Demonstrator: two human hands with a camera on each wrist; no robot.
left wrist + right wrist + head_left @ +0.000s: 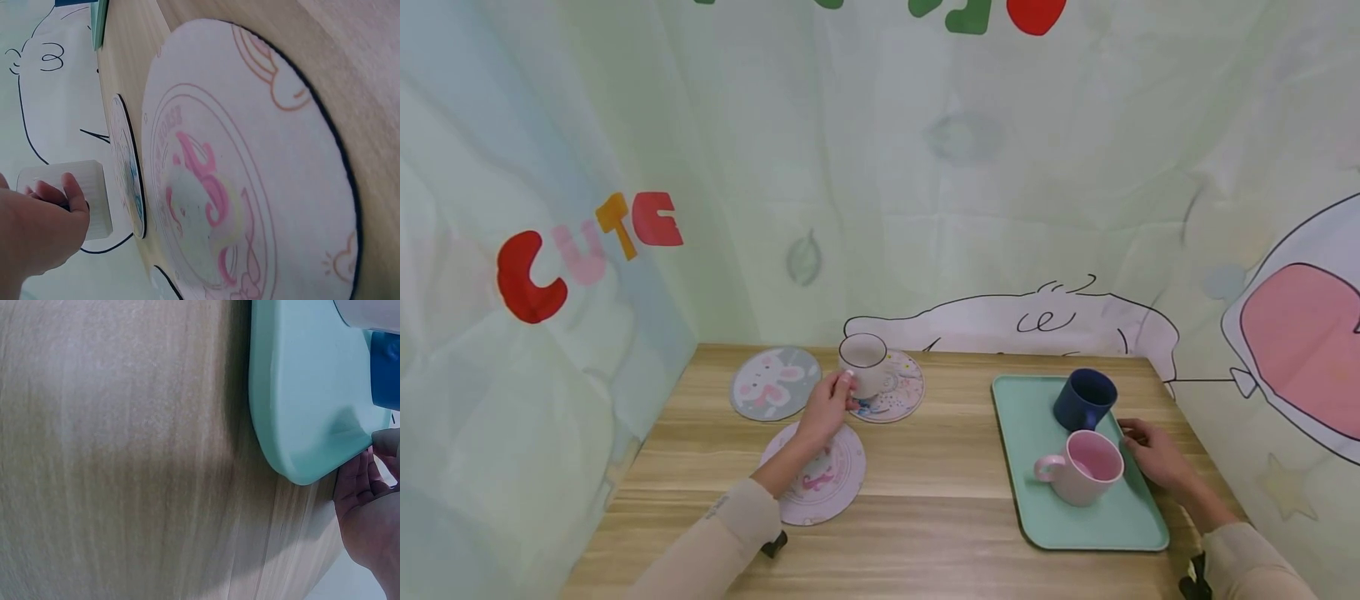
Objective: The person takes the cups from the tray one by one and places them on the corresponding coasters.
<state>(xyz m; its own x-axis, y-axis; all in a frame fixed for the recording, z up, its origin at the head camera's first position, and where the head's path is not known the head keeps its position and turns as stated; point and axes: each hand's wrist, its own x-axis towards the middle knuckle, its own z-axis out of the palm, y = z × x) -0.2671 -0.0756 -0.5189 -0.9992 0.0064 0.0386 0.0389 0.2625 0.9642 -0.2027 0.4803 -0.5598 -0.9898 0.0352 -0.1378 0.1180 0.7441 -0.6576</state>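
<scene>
Both arms [784,467] extended: left fingers [73,187] grip white mug [869,379], right fingers [361,475] pinch green tray [1028,429].

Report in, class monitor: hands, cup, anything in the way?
Left hand grips white cup, apparently raised over patterned mat. Right hand holds green tray by its edge. No obstruction visible around white cup.

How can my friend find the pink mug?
On the right of the wooden table is a green tray. The pink mug is the closer of its two mugs, handle pointing left. Its pale pink colour sets it apart from the dark blue mug behind.
</scene>
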